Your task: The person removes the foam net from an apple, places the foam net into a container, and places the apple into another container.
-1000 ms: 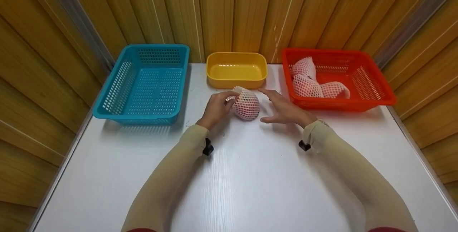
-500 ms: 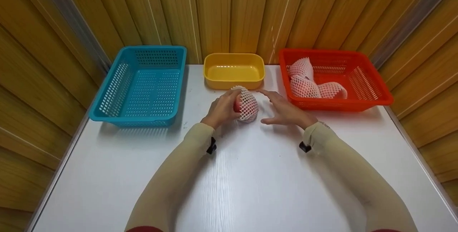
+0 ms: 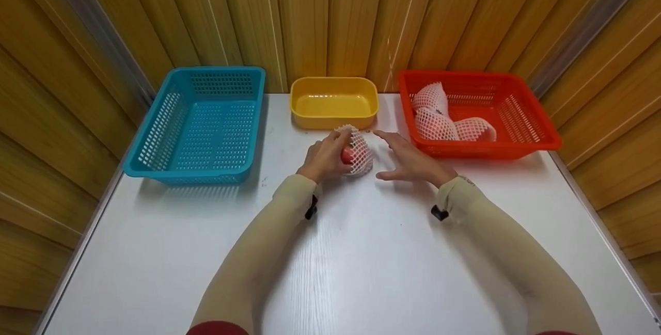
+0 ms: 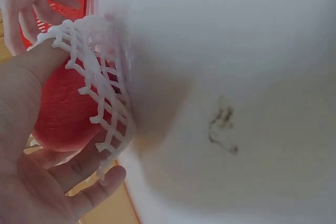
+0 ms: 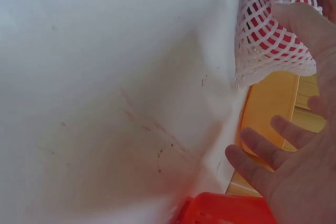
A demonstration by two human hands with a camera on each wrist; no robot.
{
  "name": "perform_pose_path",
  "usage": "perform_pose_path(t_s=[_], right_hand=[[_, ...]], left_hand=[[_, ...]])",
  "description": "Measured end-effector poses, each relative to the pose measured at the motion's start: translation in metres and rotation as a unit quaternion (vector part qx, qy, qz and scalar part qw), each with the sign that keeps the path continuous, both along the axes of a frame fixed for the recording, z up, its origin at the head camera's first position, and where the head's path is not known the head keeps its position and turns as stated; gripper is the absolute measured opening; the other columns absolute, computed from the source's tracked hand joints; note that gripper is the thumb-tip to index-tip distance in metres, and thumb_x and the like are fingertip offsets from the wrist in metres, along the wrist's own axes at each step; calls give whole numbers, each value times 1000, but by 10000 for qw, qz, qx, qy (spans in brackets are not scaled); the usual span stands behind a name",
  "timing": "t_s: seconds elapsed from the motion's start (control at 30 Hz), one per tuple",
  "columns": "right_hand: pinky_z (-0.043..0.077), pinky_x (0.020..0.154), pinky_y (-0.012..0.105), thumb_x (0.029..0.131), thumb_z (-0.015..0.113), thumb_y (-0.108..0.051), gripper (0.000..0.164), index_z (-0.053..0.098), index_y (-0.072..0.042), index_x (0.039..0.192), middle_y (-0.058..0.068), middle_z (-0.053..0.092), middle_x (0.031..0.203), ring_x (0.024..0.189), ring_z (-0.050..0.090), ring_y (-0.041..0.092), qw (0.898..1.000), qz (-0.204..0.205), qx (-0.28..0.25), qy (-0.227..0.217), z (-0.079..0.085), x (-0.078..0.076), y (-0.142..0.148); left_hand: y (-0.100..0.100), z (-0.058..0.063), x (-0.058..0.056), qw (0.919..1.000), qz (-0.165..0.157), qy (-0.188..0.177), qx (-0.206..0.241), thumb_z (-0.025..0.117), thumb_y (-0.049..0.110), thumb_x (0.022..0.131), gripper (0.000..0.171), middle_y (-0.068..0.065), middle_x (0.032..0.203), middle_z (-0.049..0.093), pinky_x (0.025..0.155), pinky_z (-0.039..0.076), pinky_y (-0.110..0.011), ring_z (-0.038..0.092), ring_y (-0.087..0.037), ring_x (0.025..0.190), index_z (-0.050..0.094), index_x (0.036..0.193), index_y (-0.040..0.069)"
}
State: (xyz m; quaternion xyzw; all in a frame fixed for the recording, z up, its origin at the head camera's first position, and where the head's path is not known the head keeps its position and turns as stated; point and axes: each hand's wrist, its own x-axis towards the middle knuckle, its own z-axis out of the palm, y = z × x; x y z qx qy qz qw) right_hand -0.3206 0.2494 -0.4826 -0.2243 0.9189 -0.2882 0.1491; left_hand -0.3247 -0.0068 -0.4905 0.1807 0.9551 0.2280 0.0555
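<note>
A red apple (image 3: 346, 155) stands on the white table in a white foam net sleeve (image 3: 361, 155). My left hand (image 3: 325, 157) grips it from the left. In the left wrist view the thumb reaches to the net's edge and the other fingers curl around the apple's far side. The bare red skin shows on that side, while the net covers the right part. On the opposite side, my right hand (image 3: 413, 162) holds nothing, its fingers spread and apart from the net. The right wrist view shows the sleeve (image 5: 273, 40) behind the right thumb.
At the back stand a blue basket (image 3: 131, 170) on the left, a yellow container (image 3: 333, 122) in the middle and a red basket (image 3: 490, 150) on the right. Several netted fruits (image 3: 434, 124) lie in the red basket. Wood-look panels (image 3: 304, 20) rise behind them.
My left hand has gone from pinching the net's edge to reaching around the apple, and the net has slid back, baring red skin on the left. The right hand stays nearly still.
</note>
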Motion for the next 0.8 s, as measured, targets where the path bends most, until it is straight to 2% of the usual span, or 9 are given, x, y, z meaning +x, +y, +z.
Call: perform_pose_path(t_s=[0.1, 0.2, 0.47, 0.67, 0.8], right_hand=[[37, 114, 59, 82, 87, -41, 108, 16, -32, 164, 2, 25, 166, 145, 37, 33, 10000, 65, 9, 61, 0, 0, -1], [36, 116, 58, 82, 86, -41, 108, 17, -32, 164, 2, 25, 166, 146, 36, 33, 9999, 98, 2, 95, 0, -1, -3], [31, 118, 59, 83, 86, -41, 108, 15, -34, 164, 4, 25, 167, 149, 30, 31, 9992, 329, 77, 232, 1, -3, -13], [33, 116, 61, 81, 87, -41, 109, 15, -40, 163, -1, 21, 169, 151, 28, 31, 9996, 231, 115, 93, 2, -6, -25], [30, 118, 59, 81, 88, -37, 108, 16, -45, 161, -6, 23, 168, 153, 27, 28, 9992, 326, -40, 207, 2, -8, -34]], left_hand=[[-2, 0, 0, 9999, -4, 95, -144, 84, 38, 85, 83, -8, 146, 51, 105, 50, -47, 61, -32, 114, 40, 155, 23], [-6, 0, -1, 9999, 3, 133, -101, 84, 36, 85, 81, -8, 142, 53, 103, 51, -47, 62, -31, 113, 41, 151, 21], [-13, 0, 1, 9987, 135, -198, 460, 89, 26, 81, 79, -8, 138, 54, 107, 49, -47, 61, -29, 120, 39, 142, 19], [-19, -1, 3, 9936, 320, -527, 945, 90, 20, 79, 90, -8, 140, 52, 115, 42, -44, 55, -25, 126, 31, 147, 17], [-25, -3, 3, 9891, 243, -510, 1358, 91, 13, 76, 93, -8, 133, 54, 115, 41, -41, 55, -23, 121, 30, 146, 14]])
